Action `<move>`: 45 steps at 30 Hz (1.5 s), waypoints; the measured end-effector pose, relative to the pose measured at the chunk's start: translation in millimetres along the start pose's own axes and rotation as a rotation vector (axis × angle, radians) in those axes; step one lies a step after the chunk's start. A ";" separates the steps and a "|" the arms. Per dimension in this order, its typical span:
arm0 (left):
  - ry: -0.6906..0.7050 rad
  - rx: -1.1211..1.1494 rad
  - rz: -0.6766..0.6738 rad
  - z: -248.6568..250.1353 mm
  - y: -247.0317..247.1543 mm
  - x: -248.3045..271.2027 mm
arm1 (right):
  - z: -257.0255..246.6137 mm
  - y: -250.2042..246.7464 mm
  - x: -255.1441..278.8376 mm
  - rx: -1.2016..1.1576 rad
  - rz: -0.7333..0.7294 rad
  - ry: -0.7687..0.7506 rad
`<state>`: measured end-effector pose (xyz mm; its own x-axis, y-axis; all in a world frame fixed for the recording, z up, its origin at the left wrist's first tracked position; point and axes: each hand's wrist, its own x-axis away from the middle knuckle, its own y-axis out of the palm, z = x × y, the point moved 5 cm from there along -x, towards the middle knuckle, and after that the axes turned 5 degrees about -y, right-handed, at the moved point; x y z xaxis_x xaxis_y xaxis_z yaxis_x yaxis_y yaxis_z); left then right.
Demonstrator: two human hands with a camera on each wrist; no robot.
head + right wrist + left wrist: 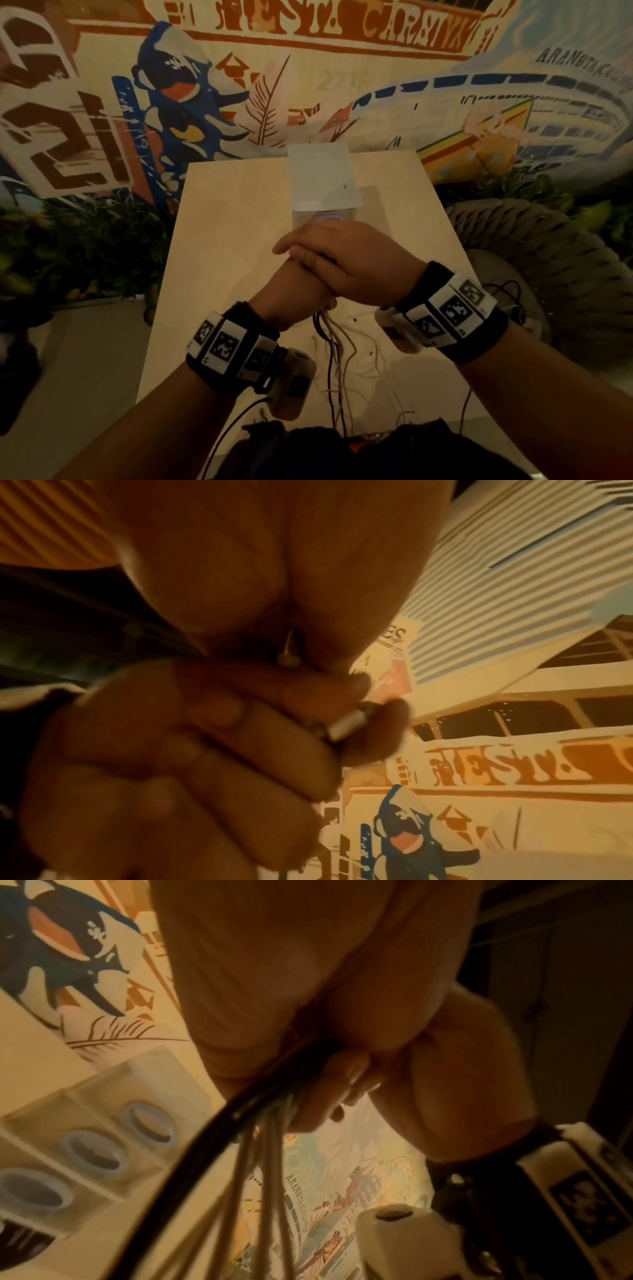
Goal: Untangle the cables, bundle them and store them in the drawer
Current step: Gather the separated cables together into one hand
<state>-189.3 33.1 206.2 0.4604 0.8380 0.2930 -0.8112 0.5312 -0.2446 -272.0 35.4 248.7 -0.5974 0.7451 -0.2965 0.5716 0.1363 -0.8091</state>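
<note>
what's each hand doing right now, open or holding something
Left hand: grip closed round the bundle of cables, which hangs below the fist.
Right hand: laid over the left, fingers pinching a white connector.

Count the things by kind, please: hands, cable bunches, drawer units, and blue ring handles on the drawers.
Hands: 2 (left hand, right hand)
Cable bunch: 1
Drawer unit: 1
Blue ring handles: 3
Total: 7

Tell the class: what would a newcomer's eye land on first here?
The two hands clasped together mid-table, the right hand laid over the left hand, which grips a bunch of cables hanging toward the person. Behind them stands a clear drawer unit, against a bright painted mural.
</note>
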 end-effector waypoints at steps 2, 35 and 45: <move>-0.134 0.140 0.092 -11.0 -4.3 4.4 | -8.2 5.4 -0.5 -0.015 -0.047 -0.042; 0.136 0.562 0.177 -26.2 -57.9 -17.9 | 95.1 187.5 252.6 -0.633 -0.462 0.950; 0.013 0.515 0.091 -50.0 -40.2 -16.4 | 108.4 196.8 288.0 -0.487 -0.631 0.865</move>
<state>-146.3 4.2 165.0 0.3812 0.8813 0.2792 -0.9189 0.3281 0.2191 -392.6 206.1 -50.9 -0.3774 0.6260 0.6824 0.5777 0.7351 -0.3549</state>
